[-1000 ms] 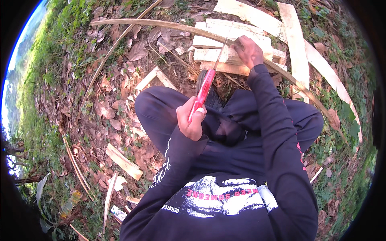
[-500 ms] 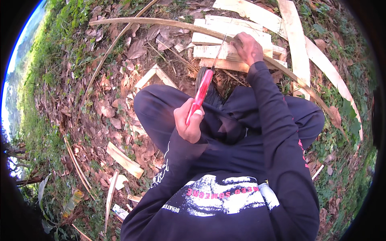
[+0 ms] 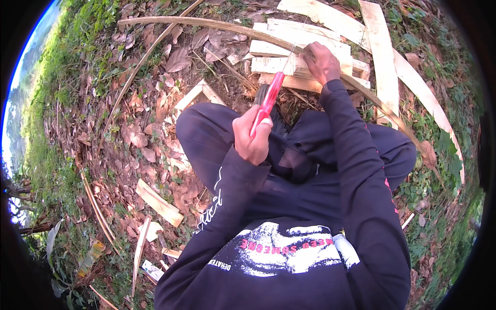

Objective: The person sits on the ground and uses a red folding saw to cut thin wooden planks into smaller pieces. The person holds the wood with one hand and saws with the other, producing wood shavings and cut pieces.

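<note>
My left hand (image 3: 251,135) is closed around the red handle of a hand saw (image 3: 270,95). Its thin blade points away from me and meets a long wooden strip (image 3: 222,26) just left of my right hand (image 3: 321,63). The fingers of that right hand press the strip down over a stack of short pale boards (image 3: 279,65). From the far left the strip runs across the stack, under my right hand, and down past my right knee. Part of the blade is blurred against the bright wood.
Long pale planks (image 3: 382,67) lie crossed at the upper right. Another thin strip (image 3: 135,72) slants over dry leaves on the left. Cut wood pieces (image 3: 159,203) are scattered at the lower left, and an angled offcut (image 3: 194,93) lies beside my left knee.
My left hand has pushed the saw forward and slightly right, so the handle is closer to the strip. My right hand keeps its hold on the strip.
</note>
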Motion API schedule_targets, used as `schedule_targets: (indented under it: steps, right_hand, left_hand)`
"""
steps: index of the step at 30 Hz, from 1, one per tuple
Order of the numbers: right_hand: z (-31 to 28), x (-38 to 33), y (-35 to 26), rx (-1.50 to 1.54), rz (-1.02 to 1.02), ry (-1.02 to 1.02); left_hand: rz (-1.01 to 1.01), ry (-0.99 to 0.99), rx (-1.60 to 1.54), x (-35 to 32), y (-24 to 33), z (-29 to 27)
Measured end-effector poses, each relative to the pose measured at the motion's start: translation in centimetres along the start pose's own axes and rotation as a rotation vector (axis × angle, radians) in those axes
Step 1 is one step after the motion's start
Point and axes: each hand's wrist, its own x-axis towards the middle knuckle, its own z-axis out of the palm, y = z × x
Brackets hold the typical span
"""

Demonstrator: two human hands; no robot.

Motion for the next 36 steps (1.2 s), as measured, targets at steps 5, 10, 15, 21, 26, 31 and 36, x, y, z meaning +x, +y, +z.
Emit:
schedule_targets:
  steps: [5, 10, 15, 21, 26, 31, 36]
  right_hand:
    - [-0.2, 0.1, -0.4, -0.003, 0.008, -0.027]
    - [-0.1, -0.2, -0.2, -0.027, 0.012, -0.014]
    - [-0.3, 0.2, 0.0, 0.021, 0.043, -0.034]
    - [-0.2, 0.0, -0.8, -0.041, 0.031, -0.012]
    - [0.1, 0.4, -0.1, 0.0, 0.021, -0.011]
    - [-0.1, 0.2, -0.2, -0.014, 0.053, -0.028]
    - [-0.3, 0.8, 0.2, 0.004, 0.051, -0.031]
  left_hand:
    - [-0.011, -0.026, -0.021, -1.8, 0.1, -0.4]
    - [-0.02, -0.015, -0.088, -2.4, 0.6, -1.1]
    - [-0.056, -0.028, -0.091, 0.5, -0.3, 0.4]
    - [-0.031, -0.024, -0.13, -2.8, 0.5, -1.4]
    - [-0.017, -0.046, -0.053, 0.3, -0.8, 0.5]
    - [-0.026, -0.019, -0.104, -3.9, 0.4, -2.0]
    - [-0.07, 0.002, -0.09, -2.2, 2.6, -1.1]
